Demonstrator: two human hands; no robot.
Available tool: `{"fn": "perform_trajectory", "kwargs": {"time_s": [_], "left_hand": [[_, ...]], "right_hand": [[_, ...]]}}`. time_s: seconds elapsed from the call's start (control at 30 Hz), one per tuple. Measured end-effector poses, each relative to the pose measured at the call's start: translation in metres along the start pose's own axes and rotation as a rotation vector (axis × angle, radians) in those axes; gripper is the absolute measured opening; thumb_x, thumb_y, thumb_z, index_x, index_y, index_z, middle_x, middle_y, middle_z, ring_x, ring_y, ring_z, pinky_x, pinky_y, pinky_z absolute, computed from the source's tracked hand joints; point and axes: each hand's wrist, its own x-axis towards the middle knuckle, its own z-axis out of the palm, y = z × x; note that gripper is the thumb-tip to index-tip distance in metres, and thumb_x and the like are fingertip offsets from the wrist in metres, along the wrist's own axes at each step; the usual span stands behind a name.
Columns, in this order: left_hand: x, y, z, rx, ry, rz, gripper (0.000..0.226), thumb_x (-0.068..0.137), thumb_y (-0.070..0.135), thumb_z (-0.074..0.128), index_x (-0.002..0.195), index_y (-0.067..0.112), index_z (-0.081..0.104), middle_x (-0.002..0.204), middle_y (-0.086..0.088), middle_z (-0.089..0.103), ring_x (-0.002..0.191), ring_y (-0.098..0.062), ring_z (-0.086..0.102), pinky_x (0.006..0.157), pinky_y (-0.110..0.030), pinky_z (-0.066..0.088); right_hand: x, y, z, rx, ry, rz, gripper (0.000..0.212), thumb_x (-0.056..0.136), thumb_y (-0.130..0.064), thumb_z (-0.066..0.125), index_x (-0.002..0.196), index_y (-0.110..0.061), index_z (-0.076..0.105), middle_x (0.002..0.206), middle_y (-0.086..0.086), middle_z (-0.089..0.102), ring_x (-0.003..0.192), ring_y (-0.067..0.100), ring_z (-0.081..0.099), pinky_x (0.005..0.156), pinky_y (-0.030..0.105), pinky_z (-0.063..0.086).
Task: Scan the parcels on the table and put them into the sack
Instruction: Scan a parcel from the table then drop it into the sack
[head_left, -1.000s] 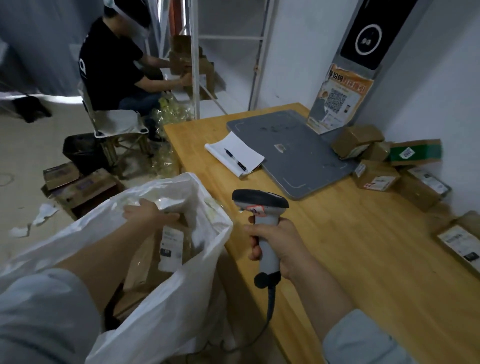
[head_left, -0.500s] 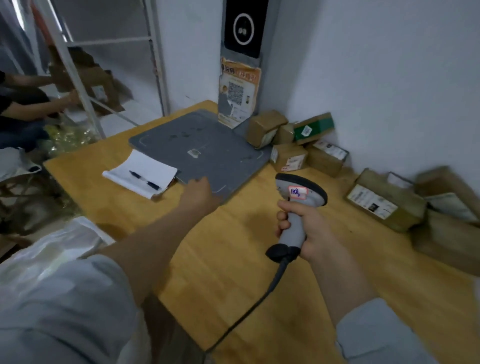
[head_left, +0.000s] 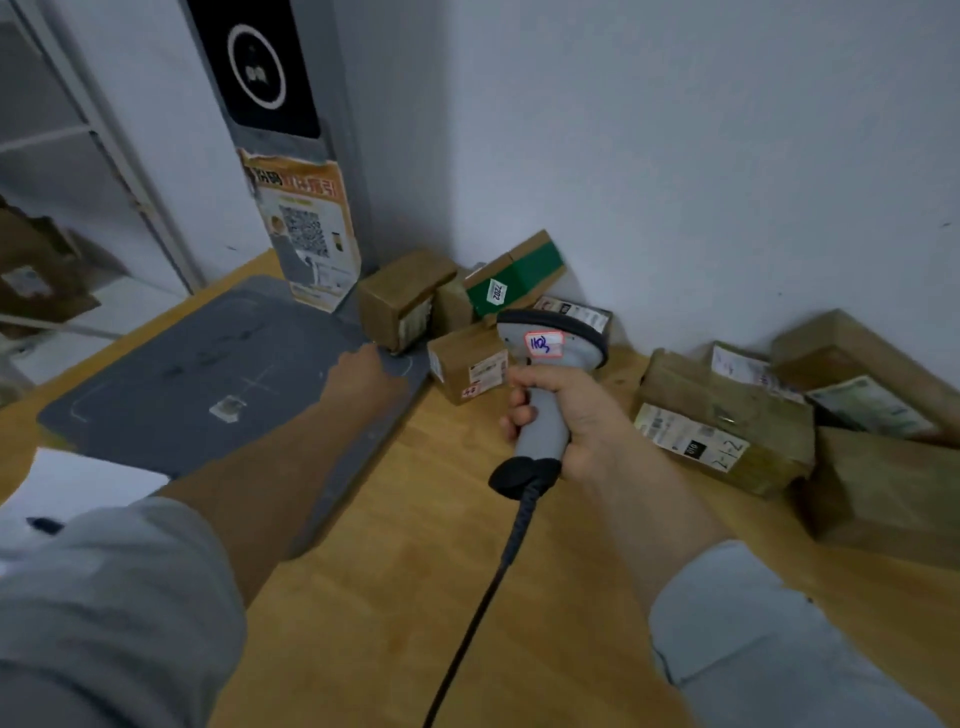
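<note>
parcels (head_left: 727, 410) lie along the wall (head_left: 675, 156), past both hands' fingers. left hand (head_left: 358, 376) stretches over the grey mat (head_left: 208, 364), fingertips just short of a small brown box (head_left: 400, 306); their spread cannot be told. right hand (head_left: 571, 421) fingers curl round the scanner (head_left: 545, 353) handle.

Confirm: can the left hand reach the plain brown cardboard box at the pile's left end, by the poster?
Probably yes. The left hand hovers just short of the plain brown cardboard box, with nothing between them; the grey scanner in the right hand is clear of that path.
</note>
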Motion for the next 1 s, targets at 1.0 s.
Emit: {"fn": "perform_trajectory", "kwargs": {"time_s": [1.0], "left_hand": [[0.024,-0.046,0.000,-0.887,0.066,-0.312,0.055,0.073,0.022,0.079,0.118,-0.003,0.058,0.117,-0.024,0.062,0.103,-0.036,0.061,0.075,-0.042,0.050]], "right_hand": [[-0.018,0.045,0.013,-0.284,0.003,-0.074,0.011,0.077,0.001,0.070,0.084,-0.002,0.061,0.055,0.011,0.053,0.039,0.017,0.044,0.046,0.027,0.046]]}}
